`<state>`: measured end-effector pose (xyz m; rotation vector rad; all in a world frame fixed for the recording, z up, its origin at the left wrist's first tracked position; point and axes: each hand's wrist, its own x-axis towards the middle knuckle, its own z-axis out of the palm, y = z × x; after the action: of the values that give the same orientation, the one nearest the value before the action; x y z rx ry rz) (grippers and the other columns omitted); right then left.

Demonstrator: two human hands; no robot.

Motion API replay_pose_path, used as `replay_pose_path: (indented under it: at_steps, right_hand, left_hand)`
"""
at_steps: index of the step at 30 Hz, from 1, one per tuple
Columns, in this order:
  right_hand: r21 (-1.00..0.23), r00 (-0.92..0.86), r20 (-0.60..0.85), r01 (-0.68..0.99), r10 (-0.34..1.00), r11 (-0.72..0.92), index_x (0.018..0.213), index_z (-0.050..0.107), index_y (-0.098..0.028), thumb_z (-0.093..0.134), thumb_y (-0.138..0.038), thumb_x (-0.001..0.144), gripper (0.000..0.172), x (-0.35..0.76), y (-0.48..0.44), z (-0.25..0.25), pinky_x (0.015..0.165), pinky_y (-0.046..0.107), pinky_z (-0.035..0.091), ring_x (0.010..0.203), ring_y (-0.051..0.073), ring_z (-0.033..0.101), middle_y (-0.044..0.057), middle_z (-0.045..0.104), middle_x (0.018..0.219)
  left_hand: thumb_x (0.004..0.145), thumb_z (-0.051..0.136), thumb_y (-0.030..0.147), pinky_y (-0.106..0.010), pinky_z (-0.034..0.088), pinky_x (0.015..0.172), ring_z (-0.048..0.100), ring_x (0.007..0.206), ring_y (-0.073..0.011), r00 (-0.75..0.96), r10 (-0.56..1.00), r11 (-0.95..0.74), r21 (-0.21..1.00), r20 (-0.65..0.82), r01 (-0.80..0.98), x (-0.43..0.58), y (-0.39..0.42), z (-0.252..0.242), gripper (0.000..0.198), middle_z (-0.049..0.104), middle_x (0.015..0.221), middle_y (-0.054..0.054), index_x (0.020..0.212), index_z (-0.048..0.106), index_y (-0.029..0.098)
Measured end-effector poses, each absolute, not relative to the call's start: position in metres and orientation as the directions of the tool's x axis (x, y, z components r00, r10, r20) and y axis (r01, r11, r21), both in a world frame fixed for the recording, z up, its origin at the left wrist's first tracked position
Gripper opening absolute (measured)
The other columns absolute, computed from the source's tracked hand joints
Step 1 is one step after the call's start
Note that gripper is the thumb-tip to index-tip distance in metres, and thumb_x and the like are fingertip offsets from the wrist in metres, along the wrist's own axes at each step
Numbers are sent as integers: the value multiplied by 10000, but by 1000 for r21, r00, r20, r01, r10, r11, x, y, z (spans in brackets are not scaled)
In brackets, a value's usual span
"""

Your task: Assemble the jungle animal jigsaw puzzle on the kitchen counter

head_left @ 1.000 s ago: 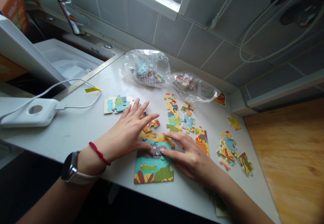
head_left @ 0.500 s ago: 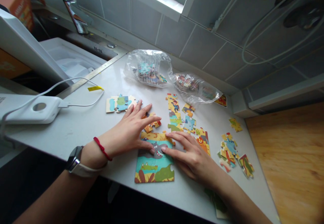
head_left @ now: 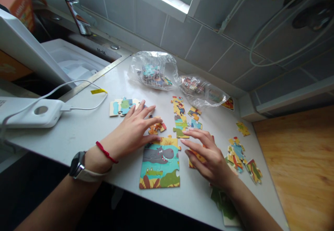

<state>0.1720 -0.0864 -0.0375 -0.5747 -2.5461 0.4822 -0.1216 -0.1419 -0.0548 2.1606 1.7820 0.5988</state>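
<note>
A partly joined jigsaw puzzle (head_left: 159,168) lies flat near the counter's front edge, showing a grey hippo and a green crocodile. My left hand (head_left: 138,124) is spread open, holding nothing, its thumb at the puzzle's top left edge. Under and beside its fingers are orange spotted puzzle pieces (head_left: 156,128). My right hand (head_left: 208,156) hovers with bent fingers apart over an orange puzzle section (head_left: 197,156), which it partly hides; whether the fingertips touch it is unclear. Behind stands a joined strip of pieces (head_left: 180,114), with a light blue piece (head_left: 195,124) beside it.
Two clear bags of puzzle pieces (head_left: 153,71) (head_left: 199,88) sit by the tiled wall. Loose pieces (head_left: 236,154) lie at the right, and dark green ones (head_left: 225,206) under my right forearm. A white power bank (head_left: 28,112) with a cable and a sink (head_left: 114,55) are at left.
My right hand has lifted off the hippo puzzle and moved right, over the orange section. My left thumb has drawn up to the puzzle's top edge, uncovering the hippo.
</note>
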Motion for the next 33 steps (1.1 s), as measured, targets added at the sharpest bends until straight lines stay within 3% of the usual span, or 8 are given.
replay_pose_path:
  at_steps: [6,15,20,26,33]
  right_hand:
    - [-485,-668,454,370,590,792,1285,702,-308,628,-84,961,401,180,-76,-38,1094,537,519,1295,291,590,87,696,1284]
    - [-504,-698,424,347,577,791,1272,705,-280,630,-86,969,367,178,-74,-41,1096,494,519,1298,267,584,90,697,1285]
    - [-499,-711,394,366,582,785,1262,717,-287,644,-129,976,335,179,-73,-45,1070,506,531,1274,277,606,88,707,1279]
    - [-508,-707,398,361,585,782,1258,722,-298,649,-138,972,336,179,-71,-47,1070,506,531,1262,274,620,78,714,1274]
    - [-508,-774,355,312,525,803,1339,683,-293,638,-128,976,401,180,-72,-47,1122,517,502,1340,276,588,83,696,1349]
  left_hand:
    - [896,785,341,-720,323,1198,366,1520,-464,161,969,-231,459,187,858,-123,-140,-55,362,586,1512,-130,1246,735,268]
    - [910,736,210,-650,378,1196,545,1408,-376,157,965,-248,532,211,809,-122,-137,-56,321,744,1282,-89,1228,695,222]
    - [891,753,219,-569,471,1147,604,1316,-346,143,954,-266,521,264,811,-123,-136,-58,360,729,1283,-114,1244,688,196]
    - [908,716,181,-611,435,1177,544,1396,-370,149,958,-262,542,244,798,-123,-136,-60,332,728,1297,-110,1239,689,195]
    - [845,773,110,-479,582,980,668,1090,-278,105,959,-248,593,265,766,-118,-137,-55,445,673,1217,-111,1267,653,183]
